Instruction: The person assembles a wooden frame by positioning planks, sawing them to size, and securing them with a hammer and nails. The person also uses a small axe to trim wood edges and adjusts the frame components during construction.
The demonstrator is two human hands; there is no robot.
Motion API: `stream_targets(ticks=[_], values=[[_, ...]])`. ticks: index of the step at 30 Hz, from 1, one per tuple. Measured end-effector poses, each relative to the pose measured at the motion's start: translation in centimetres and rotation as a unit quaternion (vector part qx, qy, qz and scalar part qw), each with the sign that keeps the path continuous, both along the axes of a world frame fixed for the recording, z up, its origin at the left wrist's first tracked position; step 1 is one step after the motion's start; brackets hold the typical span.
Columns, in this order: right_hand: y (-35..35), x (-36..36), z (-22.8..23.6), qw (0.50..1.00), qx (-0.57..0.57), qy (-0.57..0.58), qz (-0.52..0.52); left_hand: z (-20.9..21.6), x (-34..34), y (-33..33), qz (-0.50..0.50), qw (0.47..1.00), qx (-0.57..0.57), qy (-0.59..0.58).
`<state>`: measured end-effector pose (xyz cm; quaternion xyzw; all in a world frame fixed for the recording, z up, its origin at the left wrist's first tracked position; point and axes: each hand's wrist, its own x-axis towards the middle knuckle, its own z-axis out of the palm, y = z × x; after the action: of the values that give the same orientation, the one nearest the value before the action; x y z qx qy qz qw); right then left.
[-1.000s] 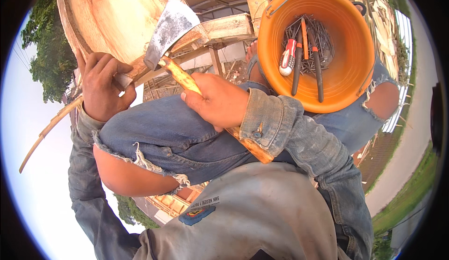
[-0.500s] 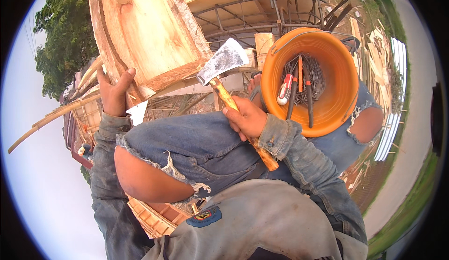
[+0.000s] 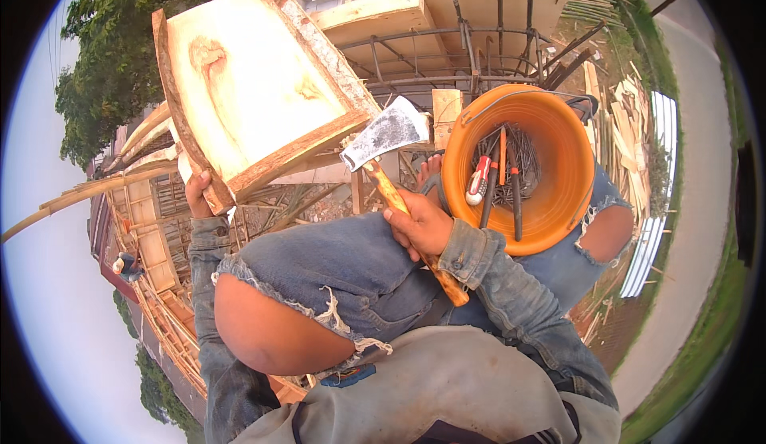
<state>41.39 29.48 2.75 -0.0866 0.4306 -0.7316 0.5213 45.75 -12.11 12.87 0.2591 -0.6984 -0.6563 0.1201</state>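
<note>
My right hand (image 3: 420,224) is wrapped around the wooden handle of a hatchet (image 3: 389,131), its grey blade pointing away from me beside a panel's near corner. At the far left, my left hand (image 3: 198,195) grips the lower-left corner of that wooden panel (image 3: 247,85), a pale board with raised rough-edged strips along its sides. Its fingers are partly hidden behind the wood. An orange bucket (image 3: 576,173) stands by my right leg. Inside lie many nails (image 3: 523,153), a red-and-white handled tool (image 3: 477,182), an orange stick (image 3: 503,155) and dark tool handles (image 3: 517,205).
Upright steel rebar (image 3: 471,29) and wooden boards (image 3: 371,15) lie ahead. My bent knee (image 3: 275,324) in torn jeans is below the panel. Wooden formwork (image 3: 155,236) spreads at the left, with a person (image 3: 128,266) far off. Scrap timber (image 3: 630,125) lies at the right.
The panel has tipped, showing more of its face and near edge strip. My left hand has shifted lower around its corner. The hatchet stays in my right hand, nearly still.
</note>
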Motion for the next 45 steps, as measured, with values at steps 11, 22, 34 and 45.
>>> stream_targets(ticks=[11, 22, 34, 45], values=[[0.2, -0.4, 0.5, 1.0, 0.011, -0.015, 0.002, -11.2, -8.3, 4.7, 0.14, 0.967, 0.149, 0.15], [2.3, -1.8, 1.6, 0.985, 0.064, 0.158, -0.024, -18.1, -18.4, 14.4, 0.206, 0.908, 0.27, 0.246], [3.5, -13.3, 8.3, 0.848, 0.338, 0.404, -0.067, -22.1, -21.4, 19.4, 0.288, 0.902, 0.261, 0.19], [-2.7, -24.5, 5.3, 0.699, 0.433, 0.569, -0.012, -23.8, -27.5, 21.0, 0.274, 0.948, 0.158, 0.039]])
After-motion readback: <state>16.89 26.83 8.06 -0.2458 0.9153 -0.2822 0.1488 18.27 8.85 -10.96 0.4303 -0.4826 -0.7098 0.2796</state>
